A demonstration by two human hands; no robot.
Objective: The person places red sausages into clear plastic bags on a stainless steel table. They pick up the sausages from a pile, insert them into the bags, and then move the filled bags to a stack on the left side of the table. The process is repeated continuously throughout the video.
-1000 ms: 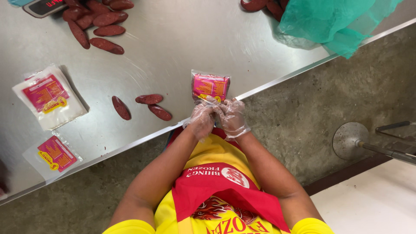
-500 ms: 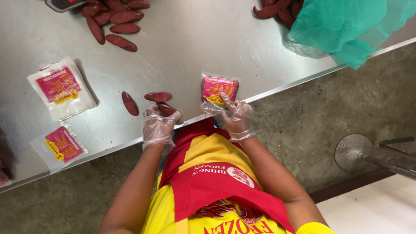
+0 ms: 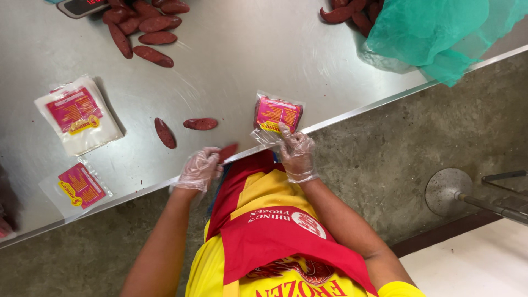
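- The left hand (image 3: 199, 169), in a thin clear glove, is closed around one dark red sausage (image 3: 227, 151) at the near edge of the steel table (image 3: 236, 71); the sausage's end sticks out past the fingers toward the pouch.
- The right hand (image 3: 297, 154), gloved the same way, pinches the near, open end of a clear plastic pouch (image 3: 276, 114) with a pink and yellow label; the pouch lies flat on the table just by its edge.
- The two hands are near each other but apart, with the sausage tip between them.
- Two loose sausages (image 3: 181, 128) lie on the table just beyond the left hand, one slanted, one nearly level, not touching each other.
- A pile of sausages (image 3: 146, 27) sits at the far left of the table, beside the corner of a small scale (image 3: 82, 6).
- More sausages (image 3: 352, 12) lie at the far right, partly under a green net bag (image 3: 440, 33) that hangs over the table edge.
- Two more labelled pouches rest on the left: a larger white one (image 3: 77, 114) and a smaller one (image 3: 77, 187) nearer the edge.
- The person wears a yellow shirt with a red apron (image 3: 286, 236).
- A round metal floor plate (image 3: 448, 191) with a bar shows on the concrete floor at right.
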